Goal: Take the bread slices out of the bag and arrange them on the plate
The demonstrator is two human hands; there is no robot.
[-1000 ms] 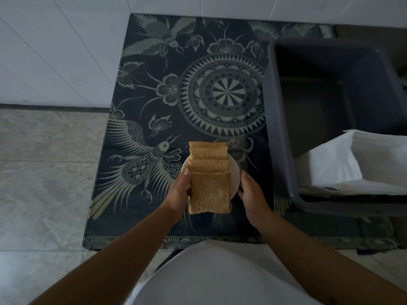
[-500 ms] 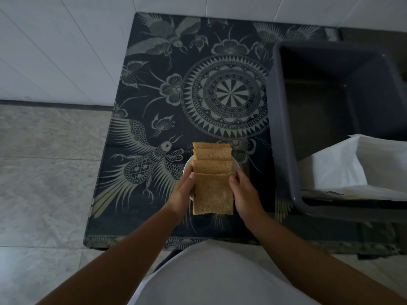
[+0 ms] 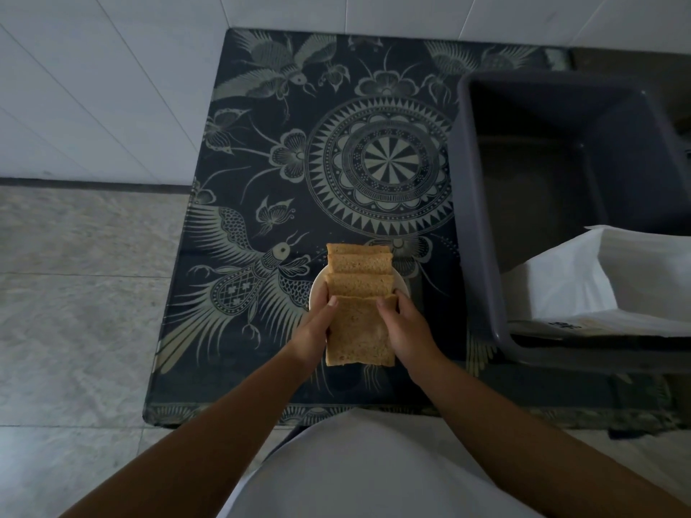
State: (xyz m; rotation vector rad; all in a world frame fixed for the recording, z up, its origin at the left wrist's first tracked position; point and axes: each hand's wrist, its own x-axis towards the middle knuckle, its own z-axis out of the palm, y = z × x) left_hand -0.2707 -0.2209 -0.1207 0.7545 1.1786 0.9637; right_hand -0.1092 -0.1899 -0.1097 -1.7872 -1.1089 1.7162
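Bread slices (image 3: 359, 272), square and porous, overlap on round plate (image 3: 317, 289); both hands' fingers (image 3: 329, 306) clasp the nearest.

Lighting: dim, flat, no hard shadows or glare. Far-left wall tiles (image 3: 112, 87) brightest. Focus sharp; wide-angle bending at edges.

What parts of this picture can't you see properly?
- Plate, head view: mostly covered by the bread slices.
- White bag: cut off by the right edge; its inside is hidden.
- Left hand and right hand: palms hidden, so grip on the nearest slice unclear.
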